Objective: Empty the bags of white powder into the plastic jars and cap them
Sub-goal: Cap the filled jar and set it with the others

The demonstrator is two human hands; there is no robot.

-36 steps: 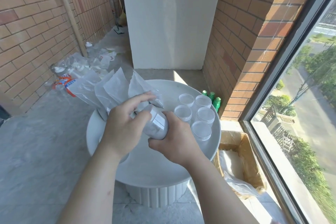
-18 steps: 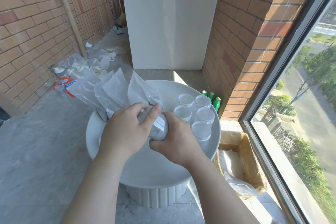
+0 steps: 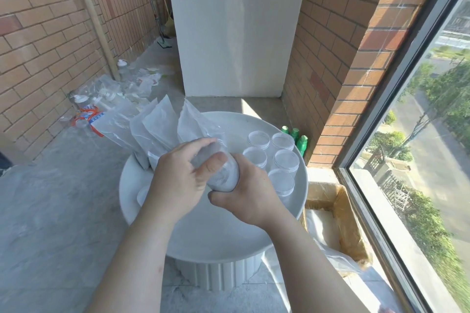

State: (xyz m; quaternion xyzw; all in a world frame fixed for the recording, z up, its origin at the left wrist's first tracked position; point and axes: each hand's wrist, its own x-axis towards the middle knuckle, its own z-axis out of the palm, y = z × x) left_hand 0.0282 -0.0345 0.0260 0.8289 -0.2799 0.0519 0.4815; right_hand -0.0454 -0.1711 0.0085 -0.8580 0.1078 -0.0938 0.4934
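Head view: left hand [image 3: 178,181] and right hand [image 3: 253,198] are holding the tilted, powder-filled jar [image 3: 226,176], each grip curled tight round it, likely capping; next, standing it upright.

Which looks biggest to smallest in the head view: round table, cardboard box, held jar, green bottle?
round table
cardboard box
held jar
green bottle
Jar versus bottle is unsure, the bottle being farther and half hidden.

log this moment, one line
left hand: grips jar top; right hand: holds jar base; jar: powder inside, tilted; other jars: on table
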